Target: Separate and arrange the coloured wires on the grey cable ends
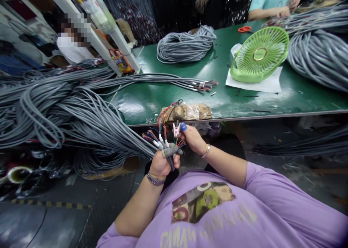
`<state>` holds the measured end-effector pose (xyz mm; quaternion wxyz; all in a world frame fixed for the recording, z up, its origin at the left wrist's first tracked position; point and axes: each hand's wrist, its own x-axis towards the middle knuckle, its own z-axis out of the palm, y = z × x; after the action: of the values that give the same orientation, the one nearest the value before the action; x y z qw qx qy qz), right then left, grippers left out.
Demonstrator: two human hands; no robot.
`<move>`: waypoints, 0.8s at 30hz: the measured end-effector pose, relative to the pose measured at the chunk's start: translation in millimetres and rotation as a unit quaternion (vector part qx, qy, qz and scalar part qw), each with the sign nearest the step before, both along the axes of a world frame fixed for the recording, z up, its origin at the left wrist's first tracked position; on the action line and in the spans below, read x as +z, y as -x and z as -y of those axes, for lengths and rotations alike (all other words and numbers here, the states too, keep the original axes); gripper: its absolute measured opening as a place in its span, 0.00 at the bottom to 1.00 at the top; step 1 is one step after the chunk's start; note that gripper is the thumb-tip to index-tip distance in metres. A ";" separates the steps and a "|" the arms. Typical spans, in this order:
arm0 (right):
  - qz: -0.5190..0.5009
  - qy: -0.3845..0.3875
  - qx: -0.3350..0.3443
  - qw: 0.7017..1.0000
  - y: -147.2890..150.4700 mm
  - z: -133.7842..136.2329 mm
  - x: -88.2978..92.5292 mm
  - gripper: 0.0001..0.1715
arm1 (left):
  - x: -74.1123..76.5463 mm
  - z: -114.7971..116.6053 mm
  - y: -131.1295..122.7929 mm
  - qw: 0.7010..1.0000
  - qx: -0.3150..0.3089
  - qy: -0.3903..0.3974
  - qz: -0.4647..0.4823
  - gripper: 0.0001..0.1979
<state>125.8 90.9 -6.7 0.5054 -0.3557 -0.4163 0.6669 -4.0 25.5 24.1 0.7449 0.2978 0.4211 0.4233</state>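
Observation:
My left hand (160, 164) is wrapped round the ends of several grey cables (144, 146), with grey covers on its fingers. Past white sleeves, thin coloured wires (152, 135) with bare copper tips fan out of the cable ends. Just to the right, my right hand (192, 137), blue tape round a fingertip, pinches a small pale pink clip-like tool (176, 129) above the wires. Its exact kind is too small to tell. Whether its tip touches a wire I cannot tell.
A block (190, 112) wrapped in tape lies at the green table's (152, 94) front edge. Behind it are loose cable ends (199, 85), a coiled cable bundle (185, 45), a green fan (259, 54) and orange-handled scissors (244, 29). A heavy cable pile (54, 106) hangs leftward. Two people work beyond.

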 end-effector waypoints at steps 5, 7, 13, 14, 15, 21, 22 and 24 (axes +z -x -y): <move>-0.134 0.100 0.091 0.982 6.7 -3.2 2.8 0.33 | -0.1 -2.5 -0.3 1.000 0.001 0.001 0.003 0.15; -0.162 0.127 0.088 0.975 8.3 -4.3 5.0 0.31 | -1.1 -3.2 -0.7 1.000 -0.001 -0.001 -0.001 0.15; -0.182 0.141 0.059 0.971 11.6 -6.0 4.8 0.30 | -3.9 -4.3 -1.8 1.000 0.003 0.010 -0.009 0.15; -0.182 0.145 0.060 0.971 12.0 -6.2 4.1 0.30 | -3.8 -4.5 -2.1 1.000 0.002 0.011 -0.012 0.15; -0.184 0.149 0.063 0.970 12.1 -6.3 3.5 0.30 | -3.6 -4.8 -2.4 1.000 0.002 0.012 -0.014 0.15; -0.221 0.188 0.110 0.951 7.2 -5.9 -0.2 0.31 | -3.9 -3.2 -3.5 0.999 0.016 0.012 -0.028 0.15; -0.225 0.194 0.123 0.947 5.6 -5.5 -0.4 0.32 | -4.6 -1.6 -3.3 0.999 0.016 0.006 -0.032 0.14; -0.230 0.202 0.150 0.940 2.1 -4.4 0.9 0.33 | -6.0 3.1 -3.1 0.999 0.016 -0.011 -0.042 0.14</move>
<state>123.7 95.3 -5.8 0.3990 -0.2202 -0.1938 0.8688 -0.9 22.4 18.1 0.7163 0.3166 0.4519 0.4271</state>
